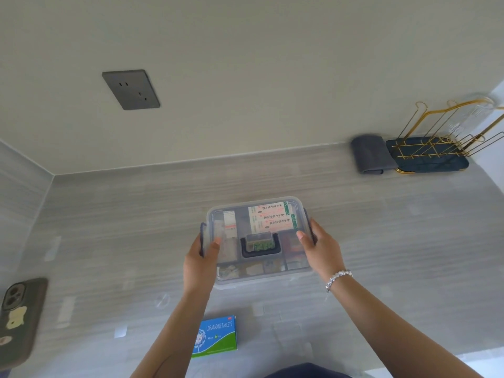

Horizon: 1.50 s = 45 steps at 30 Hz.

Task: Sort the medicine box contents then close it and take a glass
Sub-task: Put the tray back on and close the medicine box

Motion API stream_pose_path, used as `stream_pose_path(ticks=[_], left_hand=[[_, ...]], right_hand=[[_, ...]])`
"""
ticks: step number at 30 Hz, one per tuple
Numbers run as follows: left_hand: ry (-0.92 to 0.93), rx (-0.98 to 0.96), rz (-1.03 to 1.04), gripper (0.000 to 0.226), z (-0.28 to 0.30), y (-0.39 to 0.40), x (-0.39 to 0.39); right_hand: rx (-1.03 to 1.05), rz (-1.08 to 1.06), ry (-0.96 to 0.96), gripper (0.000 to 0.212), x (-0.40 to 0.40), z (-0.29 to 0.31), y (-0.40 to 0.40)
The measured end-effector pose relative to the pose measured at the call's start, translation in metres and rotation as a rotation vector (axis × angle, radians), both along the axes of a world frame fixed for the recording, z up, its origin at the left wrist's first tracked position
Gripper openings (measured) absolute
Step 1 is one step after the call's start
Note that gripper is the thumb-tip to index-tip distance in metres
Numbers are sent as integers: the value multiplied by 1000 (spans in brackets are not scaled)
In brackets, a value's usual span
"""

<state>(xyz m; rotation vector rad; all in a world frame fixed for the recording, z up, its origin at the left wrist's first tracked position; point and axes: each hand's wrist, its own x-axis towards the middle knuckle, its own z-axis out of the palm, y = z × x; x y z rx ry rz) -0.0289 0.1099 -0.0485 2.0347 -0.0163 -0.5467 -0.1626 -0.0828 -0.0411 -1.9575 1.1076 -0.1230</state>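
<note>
A clear plastic medicine box with a dark handle on its lid stands on the grey counter, lid on, with white and green medicine packets visible through it. My left hand grips its left side at the dark latch, thumb on the lid. Its right side is held the same way by my right hand. A blue and green tablet carton lies on the counter nearer to me, outside the box. A clear glass hangs upside down on the gold rack at the far right, hard to make out.
A gold wire drying rack on a dark tray stands at the back right, with a folded grey cloth beside it. A phone in a dark case lies at the left edge. A grey wall socket is on the wall.
</note>
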Motion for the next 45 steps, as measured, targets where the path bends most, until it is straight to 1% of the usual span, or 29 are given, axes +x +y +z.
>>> stream_pose_path(ticks=[2,5,6,7,9,10,15,21,25,26,29,31,33,35,37,39,42,43,45], left_hand=[[-49,87,22,51,1,-7,-5],[-17,47,94,55,4,-12,-12],[18,7,102,52,5,-11,-11],[59,-40,96,44,4,-8,-10],[114,-118,66,15,3,-2,-4],[120,-128,57,9,4,0,-1],[128,-169,53,16,9,-7,14],[114,-206,34,17,14,-51,67],[79,-144,-33,9,16,-80,104],[72,-132,-44,8,17,-85,110],[88,-145,-22,3,19,-97,119],[111,-148,-3,2,19,-99,120],[125,-88,-16,10,24,-100,118],[98,-22,-46,28,31,-101,114],[27,40,-63,45,45,-102,109],[-66,57,-93,47,64,-102,100],[-176,18,-188,38,97,-98,85],[-178,-32,-198,35,110,-94,78],[-128,-197,-222,32,138,-84,60]], right_hand=[[-16,-25,6,54,2,1,5],[66,-43,-30,57,1,2,6],[121,-48,-64,59,-1,2,4],[177,-60,-102,60,-3,3,2],[260,-87,-164,58,-7,4,-5],[287,-102,-191,56,-8,4,-7],[342,-132,-265,48,2,3,-22],[394,-111,-281,60,51,18,-60],[378,-70,-255,61,83,21,-88],[371,-67,-249,59,89,21,-94],[328,-32,-222,42,98,24,-103],[309,7,-207,42,100,27,-104],[288,35,-203,41,98,27,-103],[226,63,-180,36,94,30,-100],[141,82,-152,41,90,36,-95],[74,80,-170,47,87,48,-86],[26,80,-281,40,80,75,-69],[19,79,-333,35,76,86,-62],[-5,92,-431,29,67,115,-48]])
